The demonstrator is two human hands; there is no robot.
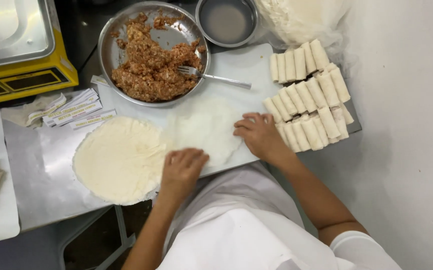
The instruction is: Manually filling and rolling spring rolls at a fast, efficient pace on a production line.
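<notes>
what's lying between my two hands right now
A single thin, translucent wrapper, spread flat on the white board, lies between left hand and right hand, per the head view.

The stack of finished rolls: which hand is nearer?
Right. The right hand lies beside the finished rolls, its fingers almost touching them; the left hand rests farther off, by the wrapper stack.

White short sleeves and a white apron; forearms bare.

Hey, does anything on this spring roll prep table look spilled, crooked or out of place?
Nothing spilled. The paper slips lie fanned loosely beside the wrapper stack, and the finished rolls sit in slightly uneven rows. The fork rests across the filling bowl.
</notes>
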